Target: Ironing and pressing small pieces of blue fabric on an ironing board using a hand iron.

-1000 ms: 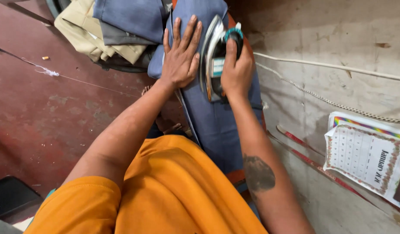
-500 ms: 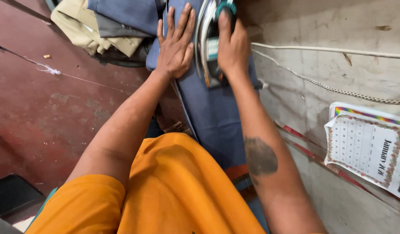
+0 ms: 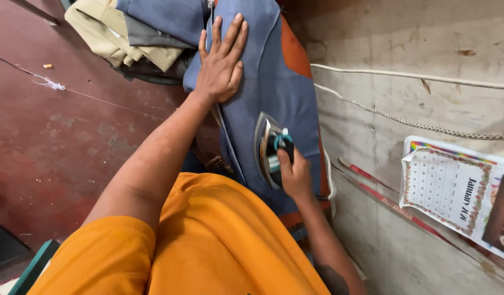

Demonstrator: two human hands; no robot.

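We press our left hand (image 3: 222, 63) flat on the blue cloth (image 3: 273, 93), fingers spread. Our right hand (image 3: 295, 175) wraps tight around the iron (image 3: 268, 155), near our belly. The far cloth looks smooth; more clothes (image 3: 137, 33) wait piled up.

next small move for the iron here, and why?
Probably slide the iron up the blue cloth toward the left hand. The right hand grips the iron's handle at the near end of the cloth, while the left hand lies flat, fingers spread, pinning the far end. The stretch of cloth between them is open, held taut for a pass.
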